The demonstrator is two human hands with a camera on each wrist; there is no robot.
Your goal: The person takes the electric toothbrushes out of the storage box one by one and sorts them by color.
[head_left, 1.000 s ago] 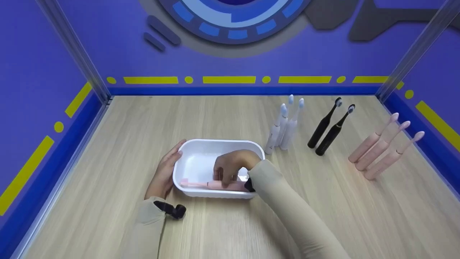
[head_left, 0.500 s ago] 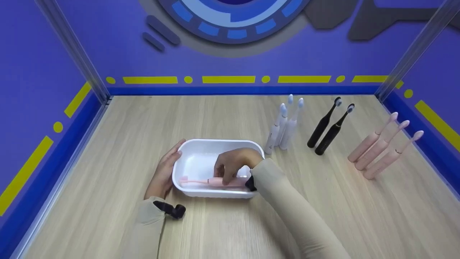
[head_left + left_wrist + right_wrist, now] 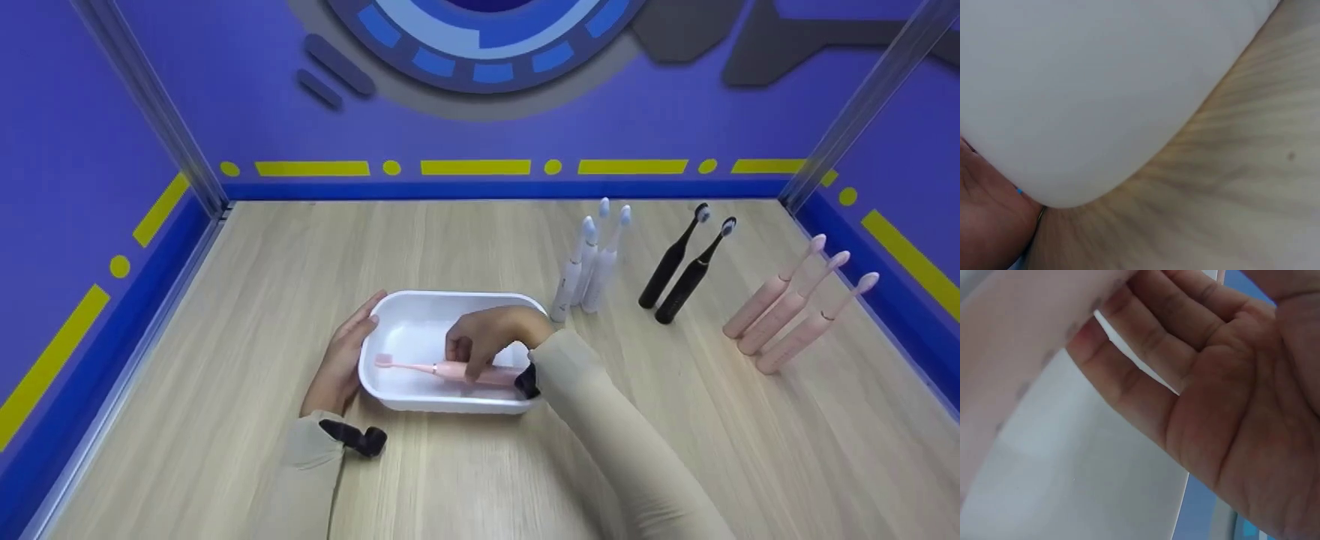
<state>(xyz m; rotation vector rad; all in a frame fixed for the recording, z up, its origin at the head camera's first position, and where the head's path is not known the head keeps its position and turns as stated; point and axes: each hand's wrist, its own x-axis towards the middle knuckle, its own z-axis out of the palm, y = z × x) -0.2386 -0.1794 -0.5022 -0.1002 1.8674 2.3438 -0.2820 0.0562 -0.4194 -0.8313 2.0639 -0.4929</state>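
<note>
A white plastic tub [image 3: 427, 309] sits near the middle of the table. My left hand [image 3: 343, 360] holds its left end, thumb at the rim and fingers along the outer wall; the left wrist view shows the palm beside the tub's wall [image 3: 1095, 101]. Inside the tub, my right hand [image 3: 487, 337] pinches the handle of a pink electric toothbrush [image 3: 450, 370] between thumb and fingers. Its brush head points left, and the wrist camera covers the handle's right end. Close up in the right wrist view, the fingertips of my right hand [image 3: 1207, 388] meet the pink handle [image 3: 1022, 354].
Right of the tub, several white electric toothbrushes [image 3: 589, 277] stand upright in a group. Two black ones [image 3: 679, 274] stand beside them, and three pink ones [image 3: 784, 315] are farther right. Blue patterned panels [image 3: 480, 135] border the table.
The pink toothbrush has shifted away from the tub's front wall, its brush head rising slightly. My right hand has moved a little with it. My left hand stays at the tub.
</note>
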